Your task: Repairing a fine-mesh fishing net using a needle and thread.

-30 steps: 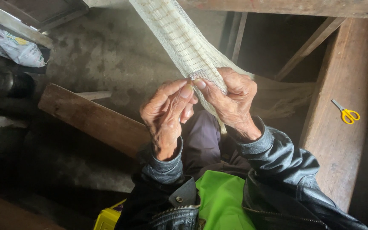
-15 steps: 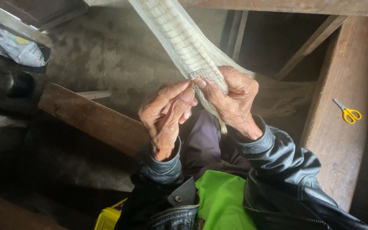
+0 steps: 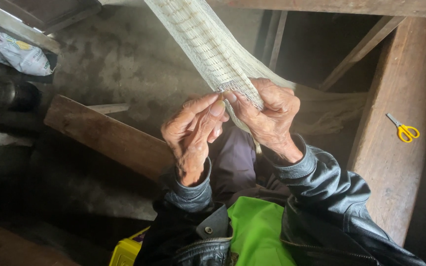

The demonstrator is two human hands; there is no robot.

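right hand (image 3: 267,116) grips net (image 3: 213,49) | left hand (image 3: 193,130) pinches net edge | plank (image 3: 109,135) left of it | scissors (image 3: 404,130) far right on beam (image 3: 395,148)

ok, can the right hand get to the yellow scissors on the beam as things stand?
Probably yes, but not freely. The scissors lie alone on the wooden beam with nothing over them, on the same side as the right hand. That hand is pinching the white net with the left hand, so it must let go first.

Yellow-handled scissors (image 3: 403,130) lie on a wooden bench (image 3: 395,162); a plank (image 3: 109,138) rests on the concrete floor (image 3: 124,64).
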